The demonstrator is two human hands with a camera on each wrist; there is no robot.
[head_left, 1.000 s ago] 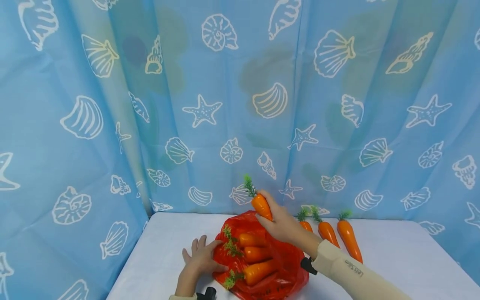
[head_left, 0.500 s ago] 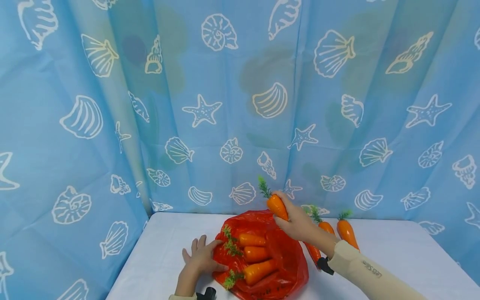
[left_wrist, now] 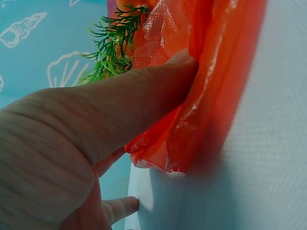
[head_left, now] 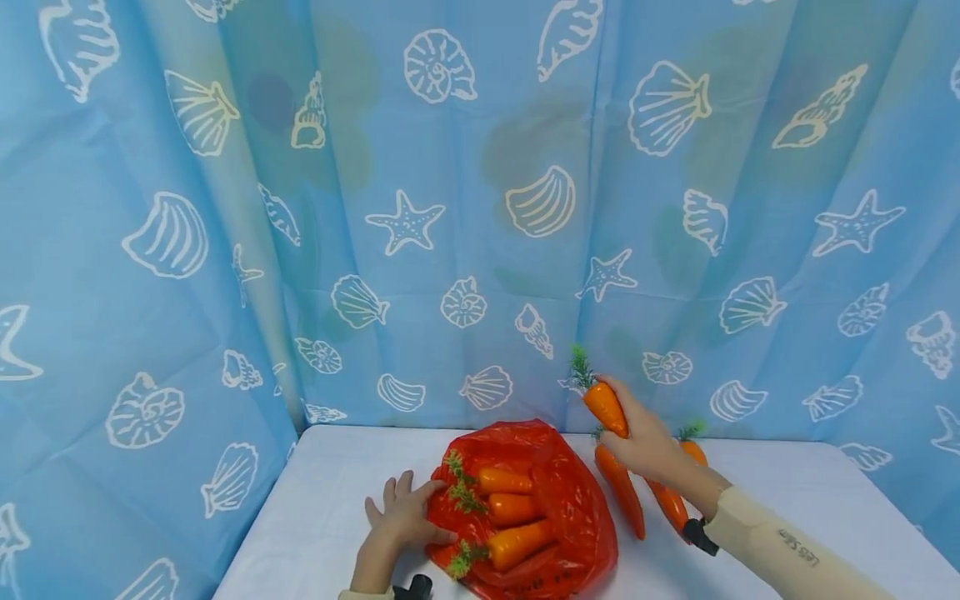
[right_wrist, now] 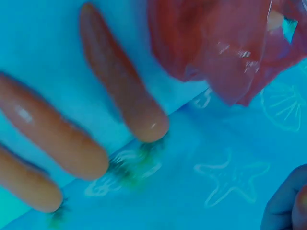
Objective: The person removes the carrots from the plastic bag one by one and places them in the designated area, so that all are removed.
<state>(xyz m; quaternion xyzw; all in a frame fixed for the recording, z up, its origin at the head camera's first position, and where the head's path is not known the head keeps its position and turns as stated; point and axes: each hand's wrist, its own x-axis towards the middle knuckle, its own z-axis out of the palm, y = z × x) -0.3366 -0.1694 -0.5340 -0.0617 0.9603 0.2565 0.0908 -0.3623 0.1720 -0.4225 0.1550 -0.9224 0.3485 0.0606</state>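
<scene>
A red plastic bag (head_left: 573,500) lies on the table with its mouth facing left. Three orange carrots (head_left: 519,544) with green tops show at its opening. My left hand (head_left: 405,521) touches the bag's left edge, thumb and forefinger well apart and the other fingers spread; in the left wrist view the straight thumb (left_wrist: 139,100) presses on the red plastic. My right hand (head_left: 641,437) grips another carrot (head_left: 604,408), green top up, above the table right of the bag. Beneath and beside that hand lie three loose carrots, the nearest one (head_left: 621,493) closest to the bag.
A white cloth covers the table (head_left: 772,508). Behind it and at the left hangs a blue curtain (head_left: 480,208) with white shell prints. The right forearm partly hides two of the loose carrots, which the right wrist view shows, including the middle carrot (right_wrist: 53,129).
My right hand has moved right with its carrot, from over the bag to over the loose carrots. The left hand and the bag have stayed in place.
</scene>
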